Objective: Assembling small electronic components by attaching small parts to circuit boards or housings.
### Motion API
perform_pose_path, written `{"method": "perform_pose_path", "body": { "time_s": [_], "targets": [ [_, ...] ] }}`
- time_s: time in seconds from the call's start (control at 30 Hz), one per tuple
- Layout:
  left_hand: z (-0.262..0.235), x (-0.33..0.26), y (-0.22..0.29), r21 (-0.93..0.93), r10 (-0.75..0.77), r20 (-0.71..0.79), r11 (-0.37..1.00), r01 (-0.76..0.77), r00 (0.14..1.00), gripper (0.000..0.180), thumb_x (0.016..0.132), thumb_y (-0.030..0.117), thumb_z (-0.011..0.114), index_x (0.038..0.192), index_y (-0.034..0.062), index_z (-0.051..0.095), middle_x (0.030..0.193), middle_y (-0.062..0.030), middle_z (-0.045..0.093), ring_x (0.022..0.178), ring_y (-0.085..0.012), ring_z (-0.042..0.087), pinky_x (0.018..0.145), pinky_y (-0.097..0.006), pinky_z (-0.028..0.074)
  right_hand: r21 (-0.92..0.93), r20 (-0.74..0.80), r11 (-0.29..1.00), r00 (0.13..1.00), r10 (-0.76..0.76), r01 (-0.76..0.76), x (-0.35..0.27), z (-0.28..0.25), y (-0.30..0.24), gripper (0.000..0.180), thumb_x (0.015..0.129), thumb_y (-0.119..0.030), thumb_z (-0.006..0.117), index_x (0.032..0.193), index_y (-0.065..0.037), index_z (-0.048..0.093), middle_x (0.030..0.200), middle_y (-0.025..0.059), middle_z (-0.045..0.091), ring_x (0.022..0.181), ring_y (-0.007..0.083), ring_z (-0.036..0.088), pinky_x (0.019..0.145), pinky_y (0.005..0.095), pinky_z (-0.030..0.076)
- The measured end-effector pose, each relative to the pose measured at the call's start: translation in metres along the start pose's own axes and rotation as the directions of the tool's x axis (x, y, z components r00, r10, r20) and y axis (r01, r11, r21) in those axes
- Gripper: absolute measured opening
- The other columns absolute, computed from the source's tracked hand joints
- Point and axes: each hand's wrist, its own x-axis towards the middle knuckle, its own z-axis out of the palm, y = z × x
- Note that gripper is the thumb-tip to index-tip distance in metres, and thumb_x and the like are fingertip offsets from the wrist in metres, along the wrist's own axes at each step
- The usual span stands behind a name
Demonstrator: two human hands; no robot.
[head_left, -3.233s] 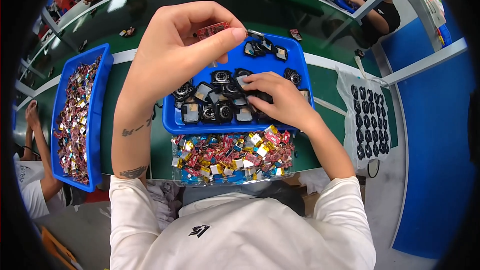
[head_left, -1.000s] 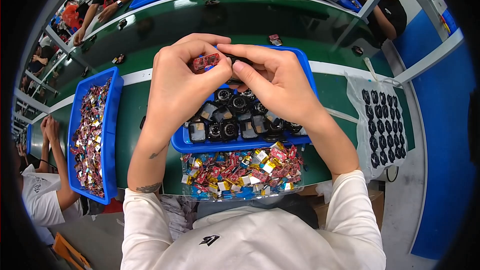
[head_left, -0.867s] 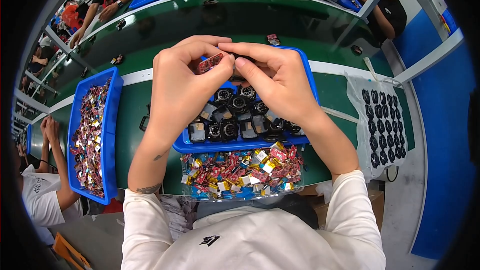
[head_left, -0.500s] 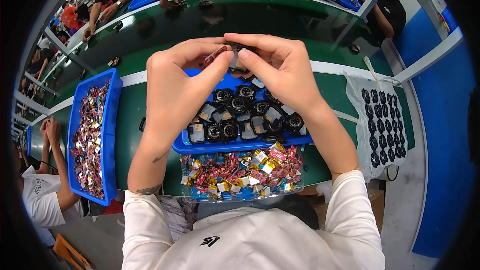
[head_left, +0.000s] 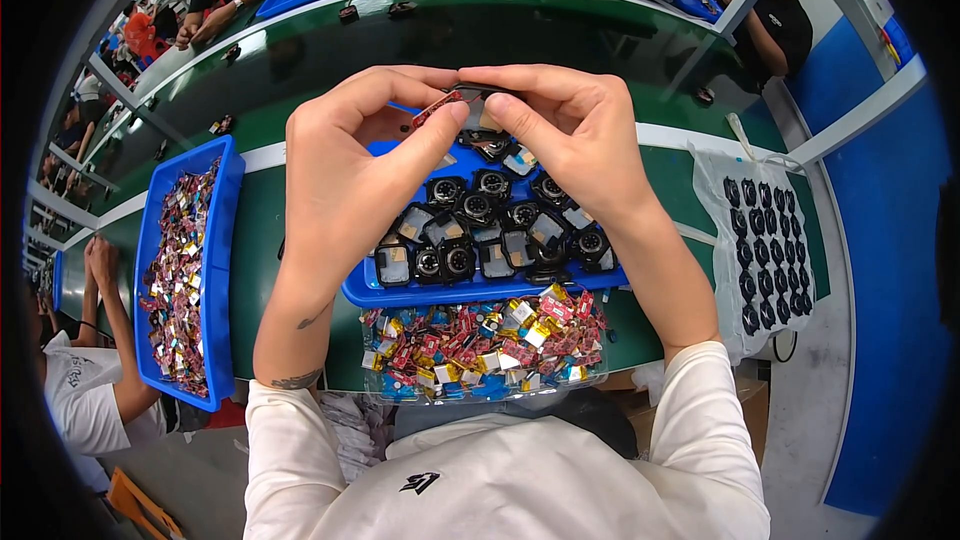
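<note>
My left hand [head_left: 350,165] is raised over the bench, its thumb and fingers pinching a small red circuit board [head_left: 437,108]. Facing it, my right hand [head_left: 580,135] grips a black watch case [head_left: 478,120], mostly hidden behind the fingers. The fingertips of both hands nearly meet at the case's top edge, and the board sits close to its left side. Below them, several black watch cases [head_left: 476,206] lie heaped in a blue tray [head_left: 400,297], some showing round sensor backs, others grey insides with tan patches.
Nearer me, a clear tray holds red circuit boards with silver-and-yellow batteries [head_left: 480,345]. A blue bin [head_left: 227,210] of similar parts stands left. On the right, black parts [head_left: 768,255] sit in rows on a white sheet. Co-workers sit across the green belt [head_left: 560,40] and at left.
Both hands have shifted slightly, the right a little to the right, with the board and case still held. Across the belt, a co-worker's hand has pulled back and small parts have moved left.
</note>
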Motion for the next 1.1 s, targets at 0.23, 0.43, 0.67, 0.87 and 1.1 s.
{"method": "perform_pose_path", "body": {
  "time_s": [0.23, 0.43, 0.67, 0.87, 1.1],
  "targets": [
    [-0.001, -0.002, 0.001, -0.003, -0.009, -0.031, 1.0, 0.009, 0.999, 0.012, 0.077, 0.005, 0.068, 0.083, -0.0046, 0.066, 0.095, -0.0124, 0.066, 0.073, -0.0137, 0.066, 0.064, -0.022, 0.052, 0.068, -0.015, 0.996, 0.998, 0.059, -0.058, 0.001, 0.0, -0.002, 0.02, 0.083, -0.002, 0.06, 0.103, 0.001, 0.066, 0.086, 0.0096, 0.068, 0.077, 0.0105, 0.064, 0.069, 0.0218, 0.053],
    [0.002, 0.0, -0.002, -0.04, 0.022, -0.082, 0.999, -0.025, 0.996, 0.009, 0.079, 0.004, 0.066, 0.082, -0.0044, 0.066, 0.092, -0.0118, 0.066, 0.073, -0.0141, 0.066, 0.064, -0.022, 0.051, 0.144, -0.035, 0.977, 0.986, 0.165, -0.158, 0.003, -0.003, -0.006, 0.022, 0.082, -0.005, 0.063, 0.103, 0.0, 0.065, 0.084, 0.0076, 0.067, 0.071, 0.0073, 0.062, 0.06, 0.0189, 0.05],
    [-0.005, 0.001, 0.003, 0.072, -0.009, 0.074, 0.997, 0.003, 0.997, 0.011, 0.08, 0.007, 0.067, 0.083, -0.0033, 0.067, 0.078, -0.0062, 0.066, 0.07, -0.0104, 0.064, 0.063, -0.021, 0.049, 0.139, -0.108, 0.99, 0.993, 0.047, -0.032, 0.001, -0.001, -0.001, 0.017, 0.079, -0.002, 0.062, 0.095, 0.001, 0.067, 0.081, 0.0057, 0.067, 0.071, 0.0064, 0.061, 0.06, 0.0173, 0.049],
    [-0.001, 0.002, -0.001, -0.265, -0.215, 0.163, 0.931, 0.253, 0.963, 0.012, 0.08, 0.009, 0.069, 0.081, -0.0027, 0.066, 0.075, -0.0063, 0.066, 0.069, -0.0086, 0.062, 0.064, -0.019, 0.049, 0.039, -0.144, 0.999, 0.99, 0.007, -0.001, -0.004, 0.005, -0.01, 0.015, 0.079, -0.001, 0.062, 0.093, 0.002, 0.066, 0.081, 0.0067, 0.067, 0.072, 0.0076, 0.063, 0.063, 0.0192, 0.051],
    [0.005, 0.005, 0.001, -0.203, -0.182, -0.018, 0.963, 0.175, 0.983, 0.017, 0.078, 0.007, 0.07, 0.088, -0.0047, 0.063, 0.076, -0.0088, 0.066, 0.071, -0.0094, 0.063, 0.065, -0.019, 0.05, 0.127, -0.099, 0.992, 0.995, 0.014, -0.002, -0.003, 0.0, -0.013, 0.018, 0.078, -0.003, 0.066, 0.095, 0.003, 0.064, 0.083, 0.0079, 0.067, 0.071, 0.0085, 0.063, 0.062, 0.0198, 0.052]
  ]
}}
